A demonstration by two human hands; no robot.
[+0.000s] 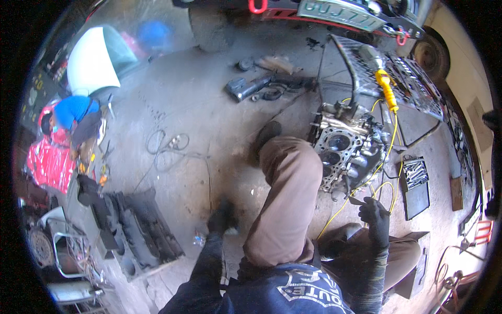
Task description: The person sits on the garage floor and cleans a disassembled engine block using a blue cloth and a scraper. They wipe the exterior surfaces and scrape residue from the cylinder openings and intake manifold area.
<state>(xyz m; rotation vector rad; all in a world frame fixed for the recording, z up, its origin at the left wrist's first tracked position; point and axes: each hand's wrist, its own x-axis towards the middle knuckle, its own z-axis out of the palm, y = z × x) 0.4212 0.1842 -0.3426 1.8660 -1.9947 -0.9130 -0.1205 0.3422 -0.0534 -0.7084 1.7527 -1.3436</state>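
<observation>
I sit low on the floor with an engine block [339,131] beside my bent knee, its top face bare and its round cylinder bores showing. My right hand [374,215], in a dark glove, is closed near the block's close end. A thin, dark, flat piece [357,201] sticks out from its fingers toward the block; its kind I cannot make out. On the other side of my leg, my left hand [223,217], also dark-gloved, hangs low over the floor, apart from the block. Its fingers are dark and blurred.
A yellow work lamp [387,90] hangs by a metal rack, its cord looping past the block. Right of me lies an open tool case [416,188]. A black car part [141,225] lies at left. Farther off are a person in blue [78,112] and a vehicle's bumper.
</observation>
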